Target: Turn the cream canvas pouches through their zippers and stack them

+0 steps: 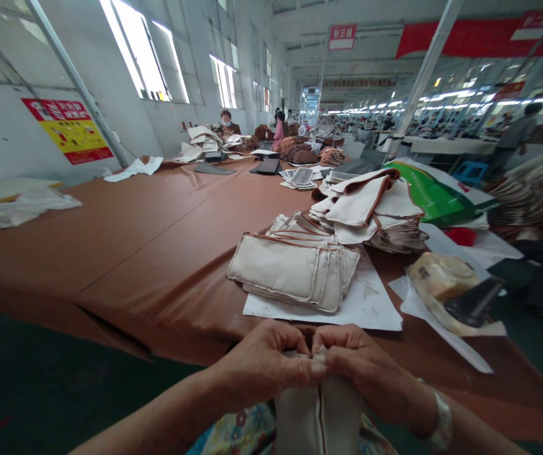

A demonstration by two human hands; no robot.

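My left hand (264, 363) and my right hand (361, 366) meet at the bottom centre, both closed in a pinch on the top edge of a cream fabric piece (318, 417) that hangs down toward my lap. The fingertips of the two hands touch over the cloth. Just beyond them, on a white paper sheet (370, 306), lies a stack of cream fabric pouches with brown trim (294, 268). A silver bracelet shows on my right wrist.
A long brown-covered table (124, 234) runs away from me. A taller pile of cream and brown pieces (370, 208) stands behind the stack, a green bag (435, 193) to the right, a pale bowl-like object with a dark tool (451, 284) near the right edge. People work at the far end.
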